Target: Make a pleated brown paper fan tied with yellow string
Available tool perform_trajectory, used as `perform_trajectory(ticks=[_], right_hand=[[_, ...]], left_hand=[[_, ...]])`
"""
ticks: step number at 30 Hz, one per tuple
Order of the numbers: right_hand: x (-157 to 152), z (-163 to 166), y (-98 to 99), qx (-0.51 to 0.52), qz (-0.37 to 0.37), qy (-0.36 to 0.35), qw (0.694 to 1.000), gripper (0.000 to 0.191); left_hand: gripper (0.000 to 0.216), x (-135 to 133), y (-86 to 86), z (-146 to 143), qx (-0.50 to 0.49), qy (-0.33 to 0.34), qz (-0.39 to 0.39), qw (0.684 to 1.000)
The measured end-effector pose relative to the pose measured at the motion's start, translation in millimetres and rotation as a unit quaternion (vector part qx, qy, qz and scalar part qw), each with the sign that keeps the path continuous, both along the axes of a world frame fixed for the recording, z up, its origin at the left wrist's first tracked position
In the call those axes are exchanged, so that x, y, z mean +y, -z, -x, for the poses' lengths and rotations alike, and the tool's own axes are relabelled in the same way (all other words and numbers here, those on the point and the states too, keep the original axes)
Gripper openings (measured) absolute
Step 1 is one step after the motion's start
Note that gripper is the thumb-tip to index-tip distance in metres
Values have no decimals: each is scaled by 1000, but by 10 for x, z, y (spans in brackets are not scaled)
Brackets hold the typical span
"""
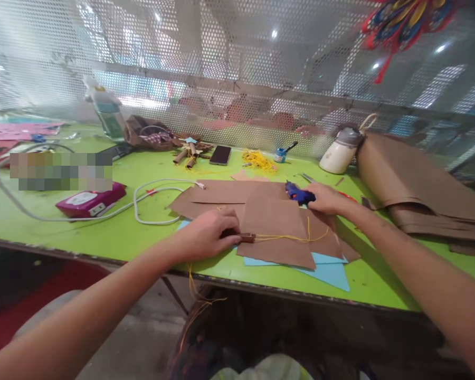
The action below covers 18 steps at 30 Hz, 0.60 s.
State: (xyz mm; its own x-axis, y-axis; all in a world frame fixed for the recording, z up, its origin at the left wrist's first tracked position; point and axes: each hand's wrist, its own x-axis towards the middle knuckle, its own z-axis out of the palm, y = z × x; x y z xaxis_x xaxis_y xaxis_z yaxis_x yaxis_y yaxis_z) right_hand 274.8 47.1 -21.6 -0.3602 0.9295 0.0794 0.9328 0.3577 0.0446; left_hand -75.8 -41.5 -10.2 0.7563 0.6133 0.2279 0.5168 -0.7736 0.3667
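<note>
My left hand (211, 232) is closed on a small rolled brown paper tube (247, 237) near the table's front edge. Yellow string (279, 237) runs from the tube to the right over a sheet of brown paper (275, 219); more strands hang below the table edge. Toward the back of the papers, my right hand (322, 198) is closed around a dark blue glue gun (300, 194) whose nozzle points left. Light blue paper (328, 274) shows from under the brown sheets. Close behind the right hand lie scissors (307, 178), partly hidden by it.
A white cable (135, 203) loops on the green table (150, 237) near a magenta power socket box (93, 199). Farther back are paper-tube figures (190, 153), a phone (220, 155), tangled yellow string (259, 161) and a small blue paint jar (280, 154). A cream jug (340, 151) stands beside folded brown paper (419, 179).
</note>
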Motion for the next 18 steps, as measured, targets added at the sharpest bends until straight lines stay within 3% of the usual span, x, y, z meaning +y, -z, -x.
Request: perform_trajectory(ticks=[3,6,12,15,18], right_hand=[[23,-82,3,10,-15,31,999,39],[3,-183,-15,105,-20,84,991,42],[-90,-268,-211,315,-48,158,935,39],[-235,-203,-389,420,-73,142,894,29],[-564,-45,-575,486,-44,56,871,19]], left_hand=[[20,6,6,5,6,-1,-2,1000],[19,12,14,18,5,3,-4,1000],[18,24,9,34,1,2,4,1000],[18,36,3,34,3,5,7,1000],[18,49,0,36,-1,15,7,1000]])
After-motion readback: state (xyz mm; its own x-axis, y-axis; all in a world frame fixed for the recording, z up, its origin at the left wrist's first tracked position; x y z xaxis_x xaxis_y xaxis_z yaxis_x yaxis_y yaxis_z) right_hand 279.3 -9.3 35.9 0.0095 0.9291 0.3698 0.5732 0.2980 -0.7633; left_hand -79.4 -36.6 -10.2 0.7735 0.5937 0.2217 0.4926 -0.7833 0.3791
